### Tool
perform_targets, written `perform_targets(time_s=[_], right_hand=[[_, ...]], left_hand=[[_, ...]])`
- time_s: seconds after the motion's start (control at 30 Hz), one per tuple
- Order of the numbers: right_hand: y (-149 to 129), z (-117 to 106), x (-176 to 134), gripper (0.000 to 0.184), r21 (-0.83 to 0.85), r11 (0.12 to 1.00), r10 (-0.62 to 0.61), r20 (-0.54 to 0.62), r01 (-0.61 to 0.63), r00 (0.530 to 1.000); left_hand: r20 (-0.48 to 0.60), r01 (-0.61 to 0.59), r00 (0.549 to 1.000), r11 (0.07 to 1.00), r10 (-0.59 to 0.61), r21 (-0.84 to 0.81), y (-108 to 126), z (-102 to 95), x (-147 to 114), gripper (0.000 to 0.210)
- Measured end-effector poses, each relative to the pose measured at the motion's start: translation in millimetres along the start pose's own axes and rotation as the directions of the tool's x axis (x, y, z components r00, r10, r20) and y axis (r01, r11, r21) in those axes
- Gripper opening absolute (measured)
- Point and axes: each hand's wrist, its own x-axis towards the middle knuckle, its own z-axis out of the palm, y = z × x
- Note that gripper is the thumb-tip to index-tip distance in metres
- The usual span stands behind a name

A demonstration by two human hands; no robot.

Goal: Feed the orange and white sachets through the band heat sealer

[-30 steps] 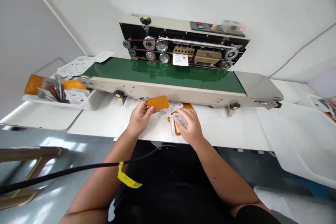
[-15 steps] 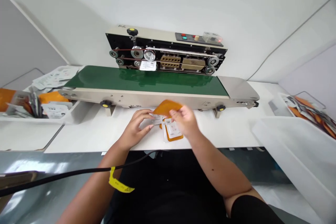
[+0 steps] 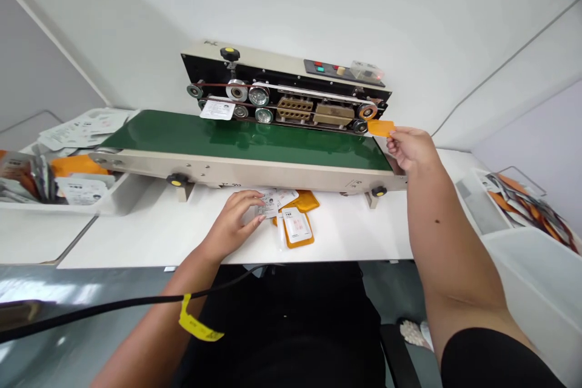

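Observation:
My right hand (image 3: 413,147) pinches a small orange packet (image 3: 381,128) by its near edge. The packet's other end is at the rollers on the right end of the band sealer (image 3: 291,88). On the white table, my left hand (image 3: 236,221) is open, fingers curved and thumb apart, beside a loose pile of packets. A white printed packet (image 3: 267,204) lies at its fingertips; whether they touch it I cannot tell. An orange packet with a white label (image 3: 297,225) lies to the right of it. Another white packet (image 3: 218,109) sticks out of the sealer's left rollers.
The sealer's green conveyor belt (image 3: 245,140) runs across the table. A bin (image 3: 111,199) with upright packets stands at the left, and white packets (image 3: 84,128) lie behind it. At the right are packets in a bin (image 3: 530,206) and a translucent tub (image 3: 531,273). A black cable (image 3: 113,302) crosses in front.
My right hand has carried the orange packet from above the pile to the sealer's right end. The white packet in the sealer has moved left. My left hand has stayed about where it was.

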Motion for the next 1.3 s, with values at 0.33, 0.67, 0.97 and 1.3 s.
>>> perform_targets(time_s=[0.33,0.67,0.97,1.3], right_hand=[[-5.2,32.6,-60.1,0.021,-0.393,0.848,-0.436,-0.133,0.356,0.890],[110.5,101.0,-241.8,0.067,-0.286,0.570,-0.253,0.831,0.770,0.495],[126.4,101.0,-243.0,0.062,-0.342,0.518,-0.279,0.799,0.784,0.533],[98.0,119.4,-239.0,0.057,-0.173,0.847,-0.325,0.580,0.503,0.747]], left_hand=[[0.209,0.033,0.975,0.975,-0.080,0.220,-12.0,19.9,0.0,0.061],[0.178,-0.012,0.984,0.985,-0.019,0.174,-5.5,17.5,-2.2,0.037],[-0.221,0.274,0.932,0.958,-0.287,-0.087,-3.1,4.4,-6.1,0.031],[0.010,0.345,0.912,0.754,-0.410,-0.559,-0.8,3.7,-11.9,0.038]])
